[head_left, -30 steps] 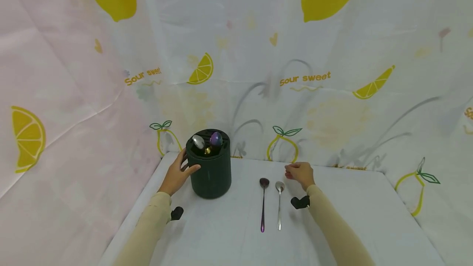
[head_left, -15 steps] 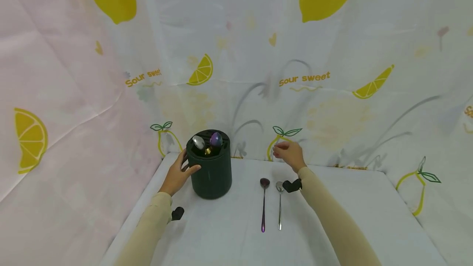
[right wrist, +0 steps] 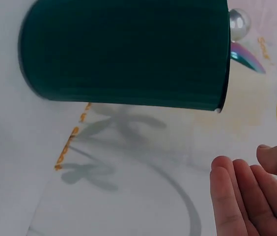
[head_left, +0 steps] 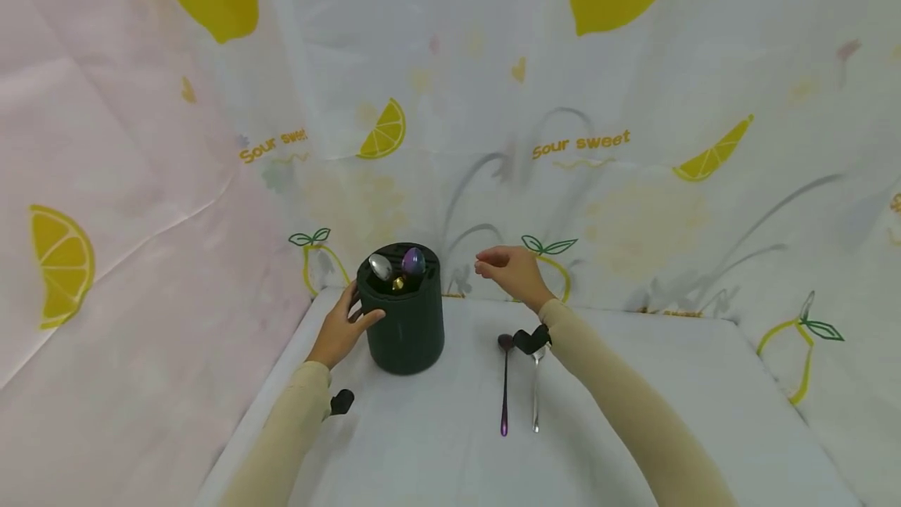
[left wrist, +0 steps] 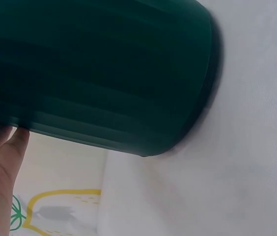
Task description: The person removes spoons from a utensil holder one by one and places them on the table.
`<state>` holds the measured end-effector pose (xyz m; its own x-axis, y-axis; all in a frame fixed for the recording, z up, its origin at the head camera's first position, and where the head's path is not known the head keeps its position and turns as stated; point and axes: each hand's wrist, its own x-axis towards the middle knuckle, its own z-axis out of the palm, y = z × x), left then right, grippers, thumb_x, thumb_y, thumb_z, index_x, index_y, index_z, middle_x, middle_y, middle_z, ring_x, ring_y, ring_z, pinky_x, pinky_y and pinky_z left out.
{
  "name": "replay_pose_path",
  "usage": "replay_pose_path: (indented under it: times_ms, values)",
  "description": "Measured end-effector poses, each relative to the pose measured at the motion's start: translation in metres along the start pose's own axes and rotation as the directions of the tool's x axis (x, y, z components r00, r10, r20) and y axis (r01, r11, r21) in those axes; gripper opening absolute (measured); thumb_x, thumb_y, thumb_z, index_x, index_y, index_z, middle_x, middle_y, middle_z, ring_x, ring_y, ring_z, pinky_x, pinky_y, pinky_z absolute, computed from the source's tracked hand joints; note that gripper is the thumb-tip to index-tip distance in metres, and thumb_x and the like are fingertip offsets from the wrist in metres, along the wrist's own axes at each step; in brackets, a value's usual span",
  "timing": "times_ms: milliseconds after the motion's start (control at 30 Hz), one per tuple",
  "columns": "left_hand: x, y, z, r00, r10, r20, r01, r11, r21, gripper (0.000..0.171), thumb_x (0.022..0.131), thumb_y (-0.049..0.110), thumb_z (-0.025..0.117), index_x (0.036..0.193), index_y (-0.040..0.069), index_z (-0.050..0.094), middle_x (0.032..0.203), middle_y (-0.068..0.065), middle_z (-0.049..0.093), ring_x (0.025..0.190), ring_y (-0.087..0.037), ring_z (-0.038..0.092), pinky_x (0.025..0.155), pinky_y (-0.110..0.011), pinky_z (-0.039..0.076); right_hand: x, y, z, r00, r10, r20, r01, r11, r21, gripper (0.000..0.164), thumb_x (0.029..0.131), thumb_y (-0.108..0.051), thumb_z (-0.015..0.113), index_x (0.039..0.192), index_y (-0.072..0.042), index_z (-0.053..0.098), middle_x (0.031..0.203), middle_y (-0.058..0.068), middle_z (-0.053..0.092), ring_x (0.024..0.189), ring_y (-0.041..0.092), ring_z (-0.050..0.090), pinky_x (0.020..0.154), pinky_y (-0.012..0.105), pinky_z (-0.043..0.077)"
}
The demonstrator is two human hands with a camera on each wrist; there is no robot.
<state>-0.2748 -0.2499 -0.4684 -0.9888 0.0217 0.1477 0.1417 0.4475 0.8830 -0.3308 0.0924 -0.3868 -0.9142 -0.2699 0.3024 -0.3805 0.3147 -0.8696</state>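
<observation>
A dark green utensil holder (head_left: pixel 404 335) stands upright on the white table, its slotted top towards the back. My left hand (head_left: pixel 340 335) holds it from the left, thumb on the front and fingers behind; in the left wrist view, fingertips (left wrist: pixel 20 135) touch its wall. Out of its top stick a silver spoon (head_left: pixel 380 266), a purple iridescent spoon (head_left: pixel 413 260) and a small gold end (head_left: pixel 398 283). My right hand (head_left: pixel 517 272) hovers right of the holder, holding nothing; in the right wrist view its fingers (right wrist: pixel 227 201) are extended, thumb apart.
Two long-handled spoons lie side by side on the table (head_left: pixel 450 444): a dark purple one (head_left: pixel 504 390) and a silver one (head_left: pixel 536 397), whose bowl is partly hidden by a black wrist piece (head_left: pixel 531 339). A lemon-print cloth (head_left: pixel 450 100) hangs behind.
My right hand has risen from beside the spoons and moved left towards the holder. The left hand stays on the holder, and the spoons lie where they were.
</observation>
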Motion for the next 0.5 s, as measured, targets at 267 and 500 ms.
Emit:
replay_pose_path:
  times_ms: [267,500]
  values:
    - [0.002,0.000,0.002,1.000,0.020,0.005,-0.020,1.000,-0.005,0.099,0.084,0.056,0.070,0.158,0.025,0.012,0.161,-0.002,0.019,0.146,-0.027,0.021,0.115,-0.047,0.032,0.009,-0.023,0.019,0.999,-0.008,0.046,0.008,1.000,0.004,0.021,0.090,-0.020,0.072,0.107,-0.008,0.075,0.094,0.002,0.074,0.087,0.022,0.071,0.083,0.035,0.060]
    - [0.000,0.001,0.001,1.000,0.012,-0.005,-0.012,1.000,0.004,0.100,0.083,0.058,0.069,0.158,0.025,0.012,0.161,-0.001,0.019,0.146,-0.027,0.022,0.115,-0.046,0.033,0.014,-0.035,0.038,0.996,-0.067,0.067,0.068,0.997,-0.019,0.028,0.089,-0.025,0.074,0.112,-0.009,0.074,0.102,-0.001,0.073,0.091,0.013,0.069,0.082,0.032,0.059]
